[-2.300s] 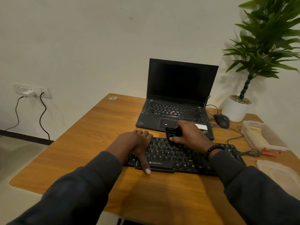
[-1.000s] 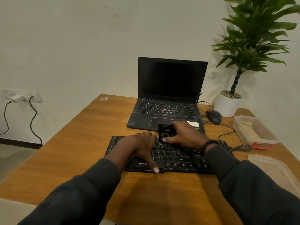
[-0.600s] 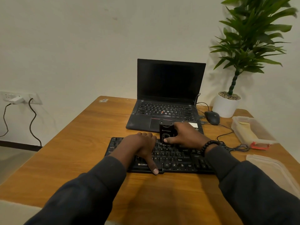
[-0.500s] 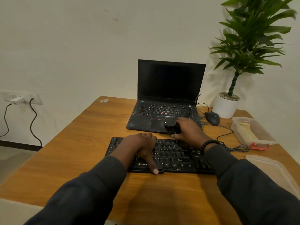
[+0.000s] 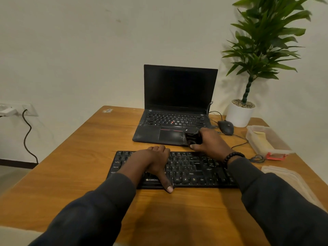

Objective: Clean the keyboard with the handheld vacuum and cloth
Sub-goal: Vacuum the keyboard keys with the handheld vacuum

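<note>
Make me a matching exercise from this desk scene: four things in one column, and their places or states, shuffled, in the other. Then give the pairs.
Things:
1. handheld vacuum
2. left hand
3. mouse
4. cloth

Places or states:
A. in the clear box
B. gripped by the right hand
C. resting on the keyboard
D. right of the laptop, near the plant pot

Pairs: 1-B, 2-C, 3-D, 4-A

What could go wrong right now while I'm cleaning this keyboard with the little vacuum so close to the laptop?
The handheld vacuum in your right hand sits off the keyboard, over the laptop front edge; it may scrape the palm rest or touchpad. Your right forearm lies near the mouse cable, so a sweep might snag it. Your left hand covers keys, which may stay dusty.
</note>
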